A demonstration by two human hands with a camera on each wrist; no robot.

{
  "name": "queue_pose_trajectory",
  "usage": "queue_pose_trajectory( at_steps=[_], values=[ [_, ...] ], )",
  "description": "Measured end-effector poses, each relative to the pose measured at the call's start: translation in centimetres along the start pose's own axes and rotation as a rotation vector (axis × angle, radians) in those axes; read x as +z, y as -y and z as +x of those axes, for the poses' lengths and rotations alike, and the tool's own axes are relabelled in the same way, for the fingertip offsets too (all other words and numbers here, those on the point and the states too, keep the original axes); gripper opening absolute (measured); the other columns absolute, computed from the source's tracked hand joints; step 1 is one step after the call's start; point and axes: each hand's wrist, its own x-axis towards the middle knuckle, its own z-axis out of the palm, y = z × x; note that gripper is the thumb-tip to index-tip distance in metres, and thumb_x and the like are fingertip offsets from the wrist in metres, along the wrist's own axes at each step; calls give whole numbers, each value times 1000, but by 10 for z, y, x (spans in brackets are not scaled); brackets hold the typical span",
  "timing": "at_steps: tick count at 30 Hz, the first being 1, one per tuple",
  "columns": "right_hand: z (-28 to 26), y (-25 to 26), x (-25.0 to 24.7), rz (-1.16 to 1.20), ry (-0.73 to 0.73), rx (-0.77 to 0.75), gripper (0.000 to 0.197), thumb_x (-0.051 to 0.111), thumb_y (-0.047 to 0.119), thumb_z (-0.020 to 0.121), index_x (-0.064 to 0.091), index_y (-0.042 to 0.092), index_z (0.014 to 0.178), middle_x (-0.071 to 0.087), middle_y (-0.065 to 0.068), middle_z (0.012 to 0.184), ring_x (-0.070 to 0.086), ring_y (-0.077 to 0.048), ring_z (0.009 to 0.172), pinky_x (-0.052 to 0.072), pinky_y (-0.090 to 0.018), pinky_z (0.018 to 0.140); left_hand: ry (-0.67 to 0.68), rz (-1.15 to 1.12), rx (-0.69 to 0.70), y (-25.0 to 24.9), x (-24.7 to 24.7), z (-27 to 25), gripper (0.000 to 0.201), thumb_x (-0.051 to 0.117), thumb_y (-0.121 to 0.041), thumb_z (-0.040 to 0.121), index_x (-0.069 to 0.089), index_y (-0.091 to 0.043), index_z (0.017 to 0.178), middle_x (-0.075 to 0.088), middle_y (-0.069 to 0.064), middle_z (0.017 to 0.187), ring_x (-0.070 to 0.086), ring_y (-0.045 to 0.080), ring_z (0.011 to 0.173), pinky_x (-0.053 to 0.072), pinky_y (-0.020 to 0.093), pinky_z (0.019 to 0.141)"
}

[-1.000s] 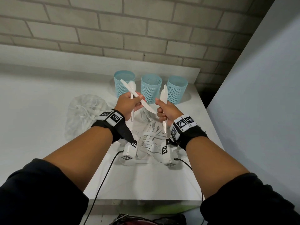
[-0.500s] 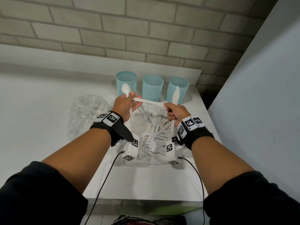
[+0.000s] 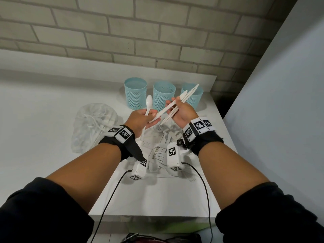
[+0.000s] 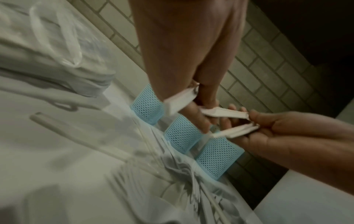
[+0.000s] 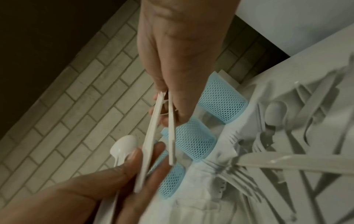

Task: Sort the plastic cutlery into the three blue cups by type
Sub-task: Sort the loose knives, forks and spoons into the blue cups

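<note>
Three blue mesh cups stand in a row by the wall: left (image 3: 135, 92), middle (image 3: 164, 95), right (image 3: 192, 97). My left hand (image 3: 149, 117) grips a white spoon (image 3: 149, 103) upright, bowl up. Its fingertips also touch the handle end of one knife (image 5: 145, 151). My right hand (image 3: 173, 107) pinches two white knives (image 3: 185, 96), their tips slanting up over the right cup. Both hands hover above a pile of white cutlery (image 3: 163, 142) on the table. The cups' insides are hidden from view.
A crumpled clear plastic bag (image 3: 94, 123) lies to the left of the pile. The white table (image 3: 157, 199) ends at a brick wall behind the cups and a dark gap beside a pale panel at the right. Cables trail off the front edge.
The knife that my left hand held out sideways is now in my right hand with the other knife. Both knives have tilted toward the right cup. The spoon has stayed upright.
</note>
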Motion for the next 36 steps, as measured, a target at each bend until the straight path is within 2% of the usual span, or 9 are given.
queue_pose_trajectory(
  at_steps=[2,5,11,15,19,24,29,32,36],
  values=[
    [-2,-2,5,34,47,5,26,30,15,102,48,7,85,57,-11,85,58,-21,79,46,-37,88,11,159,-38,1,1,-2,16,47,-7,96,62,-6,93,63,7,88,62,16,78,57,22,62],
    [-5,-2,15,25,100,-31,21,31,10,102,46,11,88,50,-7,78,54,-18,73,47,-32,75,110,130,-157,3,4,-4,30,36,-27,102,57,-7,108,64,11,93,63,22,77,56,37,72],
    [-3,0,31,-157,225,-26,17,39,1,98,50,11,91,53,-7,79,57,-16,76,51,-27,68,47,-176,-207,-3,3,-1,33,33,-21,102,50,3,116,62,18,93,64,23,82,58,25,65],
    [4,8,47,-328,220,-3,10,41,7,99,50,8,96,60,-9,84,62,-22,87,49,-41,87,-84,-300,-166,-7,-11,9,31,35,-18,102,50,7,114,62,17,93,64,21,81,59,25,61],
    [9,6,62,-429,259,4,13,41,8,99,48,9,89,61,-9,84,59,-27,97,50,-42,84,-141,-260,-142,-13,-16,15,30,35,-20,102,56,-1,93,61,11,84,59,15,71,55,18,53],
    [18,21,84,-679,306,102,17,45,4,97,49,6,81,61,-10,80,60,-28,87,53,-43,80,-203,-103,-102,-20,-21,22,34,31,-26,103,56,-6,92,58,9,76,49,11,56,46,13,43],
    [56,54,114,-517,93,-166,22,43,-1,95,48,8,75,58,-9,69,59,-22,64,54,-40,72,-263,-2,-24,-28,-28,31,32,31,-32,102,54,-13,91,56,5,83,52,13,66,47,22,59],
    [81,54,129,-501,-14,-357,15,49,0,91,51,8,79,60,-7,66,59,-22,62,52,-36,67,-303,94,30,-28,-34,37,32,27,-33,102,51,-14,104,52,2,79,44,11,58,36,17,45],
    [111,27,136,-647,-44,-399,23,52,0,89,52,15,71,64,-11,79,63,-27,76,54,-41,78,-315,147,62,-31,-40,46,33,32,-36,101,52,-11,108,45,1,73,28,10,53,24,14,36]
  ],
)
